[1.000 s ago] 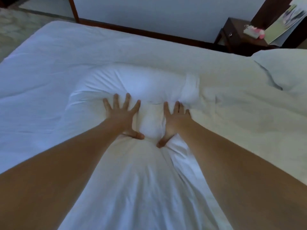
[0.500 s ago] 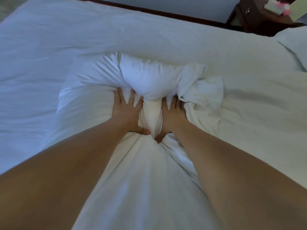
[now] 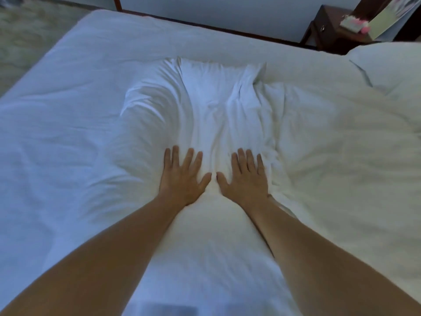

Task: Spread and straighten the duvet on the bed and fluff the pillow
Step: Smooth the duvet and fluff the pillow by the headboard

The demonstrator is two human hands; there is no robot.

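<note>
Two hands, yours, lie flat on the pillow point(image 3: 205, 106), which sits mid-bed in front of you. Left hand point(image 3: 183, 179): fingers straight and slightly spread, palm down, pressing the near end of the pillow, holding nothing. Right hand point(image 3: 245, 177): the same, fingers straight, palm down, gripping nothing; thumbs nearly meet, a narrow strip of cloth between them. Pillow: white, creased lengthwise, far corners raised.

Surface: one bed point(image 3: 57, 99), white sheet, lightly wrinkled, filling most of your view. Duvet point(image 3: 341, 156): cream-white, rumpled, covering the bed's right part and lying against the pillow's right side. Second pillow-like white mound point(image 3: 391, 65) at the far right edge; what it is exactly cannot be told.

Room: dark wooden frame edge point(image 3: 227, 30) along the bed's far side, pale wall point(image 3: 205, 10) behind it. Patterned floor point(image 3: 29, 37) at far left. Dark wooden nightstand point(image 3: 323, 35) at far right, just beyond the bed. On it: a small white and pink item point(image 3: 354, 25), blurred, and beside that a pale sheet or card point(image 3: 382, 21) leaning upward.
</note>
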